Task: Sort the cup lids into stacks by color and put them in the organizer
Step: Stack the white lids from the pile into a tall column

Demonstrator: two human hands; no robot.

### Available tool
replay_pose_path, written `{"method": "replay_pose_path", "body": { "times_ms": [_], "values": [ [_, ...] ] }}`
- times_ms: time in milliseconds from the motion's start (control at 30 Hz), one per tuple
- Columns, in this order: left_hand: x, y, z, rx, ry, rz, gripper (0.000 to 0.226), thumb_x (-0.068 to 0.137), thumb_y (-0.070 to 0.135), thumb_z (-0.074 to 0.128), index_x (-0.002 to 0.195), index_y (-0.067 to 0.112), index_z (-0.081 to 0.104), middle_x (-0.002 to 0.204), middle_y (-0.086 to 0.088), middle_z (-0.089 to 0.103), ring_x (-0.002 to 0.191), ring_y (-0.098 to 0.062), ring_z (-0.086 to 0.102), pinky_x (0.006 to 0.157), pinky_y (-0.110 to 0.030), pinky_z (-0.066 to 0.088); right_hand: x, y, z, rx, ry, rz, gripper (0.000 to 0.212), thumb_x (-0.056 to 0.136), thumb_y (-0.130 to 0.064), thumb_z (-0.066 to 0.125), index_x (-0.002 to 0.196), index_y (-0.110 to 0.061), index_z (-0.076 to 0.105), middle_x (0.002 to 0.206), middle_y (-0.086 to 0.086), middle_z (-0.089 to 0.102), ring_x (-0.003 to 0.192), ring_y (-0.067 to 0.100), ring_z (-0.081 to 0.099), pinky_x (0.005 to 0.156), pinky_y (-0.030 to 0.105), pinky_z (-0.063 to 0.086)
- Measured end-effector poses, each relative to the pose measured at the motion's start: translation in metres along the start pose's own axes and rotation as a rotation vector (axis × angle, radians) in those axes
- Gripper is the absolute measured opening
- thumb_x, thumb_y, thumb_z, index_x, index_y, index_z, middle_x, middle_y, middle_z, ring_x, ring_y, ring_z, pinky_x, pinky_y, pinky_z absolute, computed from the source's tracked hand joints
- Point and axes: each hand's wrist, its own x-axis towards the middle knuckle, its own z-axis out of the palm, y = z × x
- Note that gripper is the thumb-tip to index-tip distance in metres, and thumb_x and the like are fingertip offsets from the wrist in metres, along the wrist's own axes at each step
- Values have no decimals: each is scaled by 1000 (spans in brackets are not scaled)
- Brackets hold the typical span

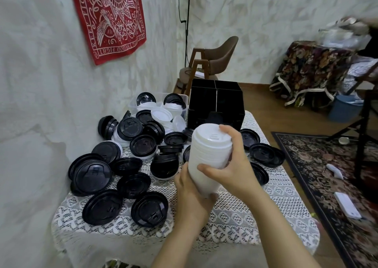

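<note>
Head view. Step in hand: a stack of white lids (210, 145) is complete enough to stow. It is held tilted in the air over the middle of the surface (235, 216), just on the near side of the organizer (216, 102).

The left hand (192, 190) cups the lower end with its fingers curled round it. The right hand (235, 161) wraps the upper part, with the thumb across the side and fingertips (225, 129) over the top lid.

The organizer is a black, rigid box at the far edge, divided into compartments. Its contents cannot be made out.

Judged next move: carry the stack farther and lower it into one compartment, keeping the nested lids squeezed together so none slide.

Black lids (92, 173) are glossy round plastic with raised rims. They lie loose on the white lace cloth, mostly to the left. A clear tub (185, 97) at far left holds mixed lids.
</note>
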Motion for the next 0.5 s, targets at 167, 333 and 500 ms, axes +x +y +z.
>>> {"method": "replay_pose_path", "body": {
  "times_ms": [167,333,500],
  "values": [
    [8,11,8,-10,85,54,101,57,33,88,138,31,27,127,10,50,119,-18,49,89,-46,52,3,-6,-14,6,20,2,87,68,-15,87,124,-50,30,103,-52,37,104,-17,45,90,21,43],
    [15,13,17,8,98,149,81,60,37,83,128,32,38,111,17,54,104,-11,57,77,-38,56,5,-3,-24,38,-28,22,91,72,-20,85,132,-55,27,117,-53,35,117,-16,43,104,29,43],
    [29,14,30,-57,51,131,84,59,40,85,127,33,38,109,16,59,99,-7,62,69,-32,59,7,13,-32,150,-22,5,78,76,-54,71,137,-61,23,144,-34,34,132,-9,37,108,21,37]
  ]
}}
